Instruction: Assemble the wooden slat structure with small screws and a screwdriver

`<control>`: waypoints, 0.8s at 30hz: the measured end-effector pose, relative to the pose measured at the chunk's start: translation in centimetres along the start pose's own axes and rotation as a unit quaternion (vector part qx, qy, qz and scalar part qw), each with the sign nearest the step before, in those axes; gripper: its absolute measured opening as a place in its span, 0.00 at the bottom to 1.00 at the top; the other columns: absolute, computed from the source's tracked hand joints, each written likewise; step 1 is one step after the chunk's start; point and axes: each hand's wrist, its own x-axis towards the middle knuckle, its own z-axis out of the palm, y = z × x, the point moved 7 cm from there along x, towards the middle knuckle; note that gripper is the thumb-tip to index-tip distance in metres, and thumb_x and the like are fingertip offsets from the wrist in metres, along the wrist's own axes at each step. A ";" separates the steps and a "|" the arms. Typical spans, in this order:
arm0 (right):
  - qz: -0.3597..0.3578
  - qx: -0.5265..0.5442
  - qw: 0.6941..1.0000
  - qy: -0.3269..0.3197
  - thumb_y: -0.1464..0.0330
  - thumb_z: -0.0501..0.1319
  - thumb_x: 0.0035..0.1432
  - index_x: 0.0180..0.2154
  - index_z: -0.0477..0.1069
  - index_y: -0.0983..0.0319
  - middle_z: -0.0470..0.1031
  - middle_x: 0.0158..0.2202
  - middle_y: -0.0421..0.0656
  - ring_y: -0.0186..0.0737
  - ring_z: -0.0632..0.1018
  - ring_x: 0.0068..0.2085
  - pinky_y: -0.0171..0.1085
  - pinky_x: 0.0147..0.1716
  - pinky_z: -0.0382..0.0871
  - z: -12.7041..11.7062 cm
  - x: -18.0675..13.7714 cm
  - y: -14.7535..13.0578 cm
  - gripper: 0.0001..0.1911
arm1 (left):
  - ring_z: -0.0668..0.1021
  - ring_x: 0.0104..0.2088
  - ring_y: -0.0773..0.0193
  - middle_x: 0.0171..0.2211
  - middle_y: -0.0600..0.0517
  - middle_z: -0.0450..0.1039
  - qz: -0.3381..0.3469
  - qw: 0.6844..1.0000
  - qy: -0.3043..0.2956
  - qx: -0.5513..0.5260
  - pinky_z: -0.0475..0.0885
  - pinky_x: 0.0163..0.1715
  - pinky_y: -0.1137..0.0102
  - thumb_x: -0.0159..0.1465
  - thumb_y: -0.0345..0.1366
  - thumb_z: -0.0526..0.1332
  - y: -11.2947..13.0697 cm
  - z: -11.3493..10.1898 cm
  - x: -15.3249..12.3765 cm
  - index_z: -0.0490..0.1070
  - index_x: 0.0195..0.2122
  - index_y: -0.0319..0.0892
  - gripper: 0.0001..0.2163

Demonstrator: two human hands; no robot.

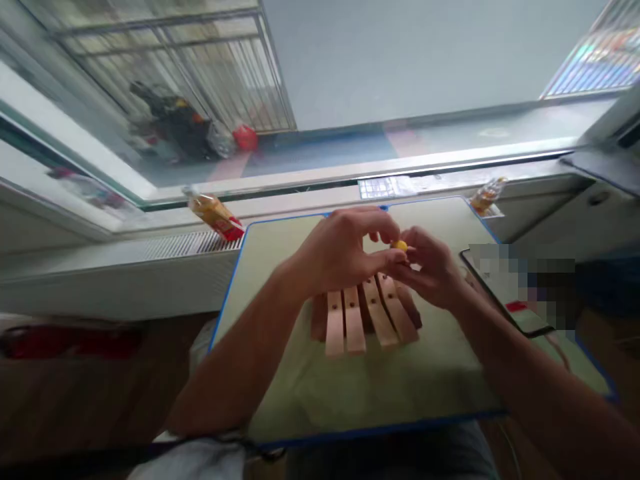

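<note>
Pinching yellow bead (pixel 399 246), both hands' fingers (pixel 387 257) closed.

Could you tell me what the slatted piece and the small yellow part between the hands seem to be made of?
The slatted piece looks like bare, unpainted wood: pale tan strips with small drilled holes. The small yellow part, pinched between the left hand and right hand, seems smooth plastic, though it is too small to be sure.
</note>
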 end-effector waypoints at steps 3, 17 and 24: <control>0.013 0.004 1.000 0.004 0.59 0.79 0.62 0.39 0.72 0.57 0.74 0.38 0.39 0.35 0.74 0.35 0.35 0.30 0.71 -0.1 -0.1 0.2 0.18 | 0.82 0.41 0.62 0.40 0.50 0.83 0.010 1.000 0.000 -0.009 0.76 0.45 0.65 0.69 0.34 0.70 0.1 0.1 0.0 0.82 0.43 0.42 0.03; 0.000 -0.027 0.999 -0.017 0.60 0.76 0.65 0.42 0.85 0.59 0.79 0.38 0.44 0.36 0.76 0.33 0.36 0.27 0.68 -0.6 0.2 -1.3 0.10 | 0.83 0.44 0.59 0.44 0.46 0.84 -0.002 1.000 -0.026 0.002 0.79 0.43 0.67 0.70 0.31 0.67 0.3 -0.4 0.0 0.86 0.50 0.42 0.11; 0.003 -0.021 1.000 -0.020 0.61 0.77 0.64 0.42 0.81 0.58 0.79 0.38 0.42 0.36 0.76 0.33 0.37 0.28 0.70 -0.5 0.1 -0.7 0.11 | 0.83 0.44 0.60 0.45 0.46 0.84 -0.001 0.999 -0.038 0.003 0.79 0.45 0.66 0.71 0.32 0.66 0.4 -0.3 -0.1 0.86 0.53 0.44 0.12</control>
